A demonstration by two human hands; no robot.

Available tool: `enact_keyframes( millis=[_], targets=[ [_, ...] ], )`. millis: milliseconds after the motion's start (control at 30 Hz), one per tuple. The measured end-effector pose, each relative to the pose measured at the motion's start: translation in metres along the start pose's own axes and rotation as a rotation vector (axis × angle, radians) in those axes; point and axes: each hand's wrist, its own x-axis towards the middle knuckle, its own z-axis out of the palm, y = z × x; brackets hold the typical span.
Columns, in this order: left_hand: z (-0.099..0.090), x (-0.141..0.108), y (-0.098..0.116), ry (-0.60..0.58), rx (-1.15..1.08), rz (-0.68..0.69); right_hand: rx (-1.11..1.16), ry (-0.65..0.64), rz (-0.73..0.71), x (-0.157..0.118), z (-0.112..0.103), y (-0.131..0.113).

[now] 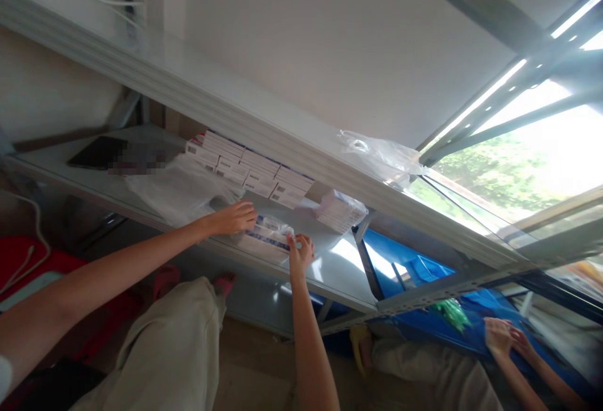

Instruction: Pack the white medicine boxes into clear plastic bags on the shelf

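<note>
A white box with a blue stripe, wrapped in clear plastic, lies on the grey shelf. My left hand rests at the box's left end, its fingers bent over the edge; their tips are too small to make out. At the right end my right hand pinches the plastic between thumb and fingers. Behind them stand rows of white boxes with barcodes. Another plastic-wrapped box sits to their right. Flat clear bags lie to the left.
An upper shelf edge runs diagonally above my hands, with a crumpled plastic bag on it. A dark flat object lies at the left. Blue bins and another person's hands are at the right, beyond a metal post.
</note>
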Motion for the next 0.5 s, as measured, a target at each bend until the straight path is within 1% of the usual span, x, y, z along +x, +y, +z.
enact_keyframes(
  millis=[167,300,367,433,500],
  targets=[
    [0.000,-0.002,0.002,-0.021,0.035,0.025,-0.008,-0.015,0.086,0.002,0.004,0.002],
    [0.003,-0.001,0.004,-0.055,0.088,0.020,0.075,-0.033,0.093,0.007,0.008,0.008],
    [0.005,-0.004,0.005,-0.042,0.056,-0.032,0.184,-0.071,0.064,0.007,0.009,0.015],
    [0.009,-0.010,0.006,0.005,-0.038,-0.112,0.304,-0.131,0.035,0.006,0.006,0.025],
    [0.014,-0.020,0.006,0.069,-0.187,-0.203,0.418,-0.243,0.034,0.005,0.000,0.036]
  ],
)
